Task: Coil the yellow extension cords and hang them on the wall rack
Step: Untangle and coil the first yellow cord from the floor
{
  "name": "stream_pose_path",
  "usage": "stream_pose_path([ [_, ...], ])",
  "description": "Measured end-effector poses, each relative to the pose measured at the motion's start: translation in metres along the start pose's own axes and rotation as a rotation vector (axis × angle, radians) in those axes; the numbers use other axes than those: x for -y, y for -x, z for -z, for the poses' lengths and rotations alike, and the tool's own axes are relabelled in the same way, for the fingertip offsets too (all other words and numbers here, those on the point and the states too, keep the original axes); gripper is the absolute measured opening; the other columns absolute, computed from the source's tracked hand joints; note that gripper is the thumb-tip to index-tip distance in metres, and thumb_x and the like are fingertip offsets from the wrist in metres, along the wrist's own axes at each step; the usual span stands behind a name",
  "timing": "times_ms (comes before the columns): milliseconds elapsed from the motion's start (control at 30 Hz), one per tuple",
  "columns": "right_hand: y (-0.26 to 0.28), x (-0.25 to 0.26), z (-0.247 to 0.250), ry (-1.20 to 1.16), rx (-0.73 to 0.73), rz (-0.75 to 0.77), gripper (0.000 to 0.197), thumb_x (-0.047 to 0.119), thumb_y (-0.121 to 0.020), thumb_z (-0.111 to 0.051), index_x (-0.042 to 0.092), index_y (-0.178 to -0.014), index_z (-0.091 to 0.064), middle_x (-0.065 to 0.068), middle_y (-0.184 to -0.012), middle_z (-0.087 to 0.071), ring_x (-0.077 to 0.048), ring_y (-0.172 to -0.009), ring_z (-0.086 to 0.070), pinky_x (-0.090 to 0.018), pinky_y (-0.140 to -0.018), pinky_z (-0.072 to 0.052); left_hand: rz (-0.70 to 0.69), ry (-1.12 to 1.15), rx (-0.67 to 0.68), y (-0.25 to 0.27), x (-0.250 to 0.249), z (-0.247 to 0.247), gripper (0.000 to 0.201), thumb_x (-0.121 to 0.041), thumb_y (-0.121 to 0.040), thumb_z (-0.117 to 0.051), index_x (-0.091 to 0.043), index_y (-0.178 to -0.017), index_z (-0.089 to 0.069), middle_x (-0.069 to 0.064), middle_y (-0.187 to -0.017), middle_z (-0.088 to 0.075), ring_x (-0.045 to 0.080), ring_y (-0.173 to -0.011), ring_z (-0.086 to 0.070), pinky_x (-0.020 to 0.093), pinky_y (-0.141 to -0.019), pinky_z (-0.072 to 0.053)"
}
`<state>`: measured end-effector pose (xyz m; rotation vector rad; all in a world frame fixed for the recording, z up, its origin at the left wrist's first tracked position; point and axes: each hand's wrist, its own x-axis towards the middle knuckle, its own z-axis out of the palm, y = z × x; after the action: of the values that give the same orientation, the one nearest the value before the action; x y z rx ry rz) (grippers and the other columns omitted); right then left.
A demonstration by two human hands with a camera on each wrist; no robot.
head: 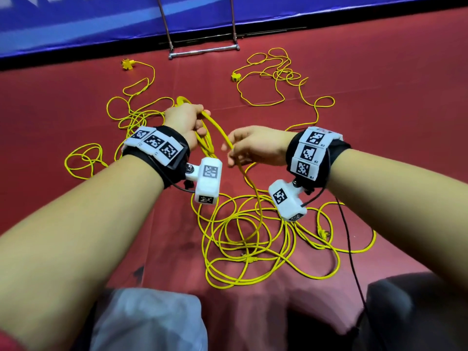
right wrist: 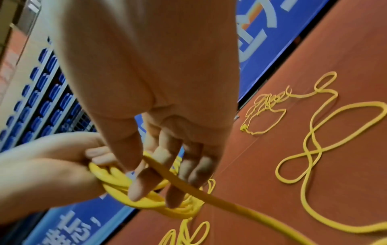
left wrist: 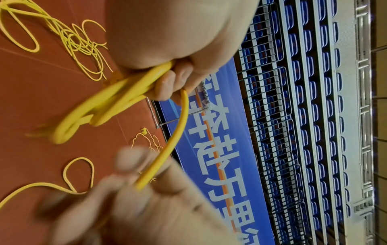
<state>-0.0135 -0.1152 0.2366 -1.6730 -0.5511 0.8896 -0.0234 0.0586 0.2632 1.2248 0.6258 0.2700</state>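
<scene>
Yellow cord: a few loops gripped in left hand at frame centre, right hand pinching the next length; most cord tangled on the floor, rack upper centre bare

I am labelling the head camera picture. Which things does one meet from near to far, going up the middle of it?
Loose cord pile → right hand → left hand gripping the coil → yellow socket block → metal rack bar → blue banner.

Red floor: loose yellow cords, rack.
</scene>
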Motion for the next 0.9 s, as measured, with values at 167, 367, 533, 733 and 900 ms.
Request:
stream_pose_path([
  [167, 0.002, -0.031, 0.021, 0.643, 0.097, -0.107, 0.014, 0.009, -0.094, -0.061, 0.015, -0.082, -0.059, -0.008, -0.081, -0.066, -0.018, -0.075, -0.058, -0.025, -0.063, -0.042, -0.012, 0.069, -0.044, -0.005, -0.009, 0.014, 0.016, 0.0, -0.096, -0.046, -0.007, -0.082, -0.048, 0.006, -0.066, -0.057, 0.008, -0.034, -0.028, 0.016, -0.037, -0.022],
  [367, 0.0, -0.045, 0.035, 0.382, -0.021, -0.206, 0.023, 0.006, -0.101, -0.046, 0.016, -0.085, -0.06, -0.008, -0.067, -0.055, -0.026, -0.064, -0.061, -0.035, -0.07, -0.051, 0.03, -0.025, 0.017, -0.008, -0.011, 0.03, 0.018, -0.008, -0.1, -0.044, -0.012, -0.083, -0.046, 0.005, -0.069, -0.059, 0.007, -0.034, -0.028, 0.016, -0.037, -0.022],
  [533, -0.002, -0.03, 0.035, 0.174, -0.258, -0.138, 0.025, 0.006, -0.104, -0.036, 0.011, -0.102, -0.06, -0.005, -0.064, -0.045, -0.022, -0.054, -0.053, -0.034, -0.058, -0.055, 0.08, -0.162, 0.012, -0.014, -0.006, 0.036, 0.02, -0.019, -0.104, -0.044, -0.019, -0.084, -0.044, 0.004, -0.068, -0.051, 0.006, -0.033, -0.029, 0.014, -0.036, -0.024],
  [733, -0.003, -0.021, 0.023, 0.096, -0.254, -0.089, 0.028, 0.005, -0.103, -0.035, 0.01, -0.114, -0.061, -0.003, -0.062, -0.047, -0.014, -0.044, -0.048, -0.032, -0.059, -0.052, 0.111, -0.165, 0.071, -0.01, -0.001, 0.031, 0.028, -0.022, -0.103, -0.047, -0.021, -0.076, -0.04, -0.004, -0.057, -0.033, 0.007, -0.034, -0.027, 0.015, -0.037, -0.023],
  [900, 0.0, -0.01, 0.012, 0.096, -0.228, -0.028, 0.031, 0.004, -0.104, -0.034, 0.01, -0.123, -0.058, -0.005, -0.065, -0.052, -0.011, -0.042, -0.047, -0.023, -0.047, -0.047, 0.14, -0.206, 0.156, -0.002, -0.001, 0.02, 0.028, -0.025, -0.103, -0.046, -0.022, -0.076, -0.039, -0.006, -0.05, -0.031, 0.007, -0.032, -0.025, 0.015, -0.035, -0.021],
])
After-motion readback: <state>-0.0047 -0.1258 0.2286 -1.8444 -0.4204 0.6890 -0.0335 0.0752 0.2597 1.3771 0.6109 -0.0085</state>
